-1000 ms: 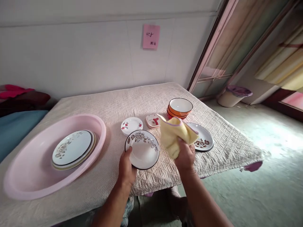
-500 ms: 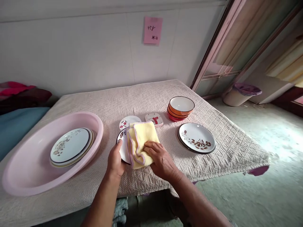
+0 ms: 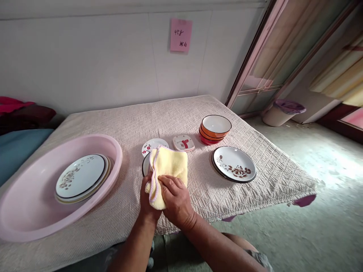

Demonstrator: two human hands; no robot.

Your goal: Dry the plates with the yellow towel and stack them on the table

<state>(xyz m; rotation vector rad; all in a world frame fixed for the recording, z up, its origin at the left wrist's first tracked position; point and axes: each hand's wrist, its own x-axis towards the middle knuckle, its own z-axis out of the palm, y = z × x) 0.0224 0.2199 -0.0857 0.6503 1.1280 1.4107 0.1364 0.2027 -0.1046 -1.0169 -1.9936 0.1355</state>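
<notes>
My left hand (image 3: 148, 200) grips a dark-rimmed white plate (image 3: 146, 165) by its near side; its fingers are partly hidden under the cloth. Pressed over that plate is a yellow cloth (image 3: 171, 164) with a purple edge, held in my right hand (image 3: 176, 198). Most of the plate is hidden by the cloth. Just beyond it lie a small white plate with red flowers (image 3: 154, 144) and a squarish dish with a red pattern (image 3: 184, 142).
A pink basin (image 3: 25, 192) at the left holds a stack of flowered plates (image 3: 82, 175). To the right stand stacked orange and red bowls (image 3: 216, 128) and, nearer, dark-rimmed plates with brown flowers (image 3: 234, 163). A quilted cover (image 3: 272, 181) lies under everything, its edge at the right.
My right hand has moved the cloth left and toward me across the plate, so it now covers more of it and part of my left hand. My hands are closer together.
</notes>
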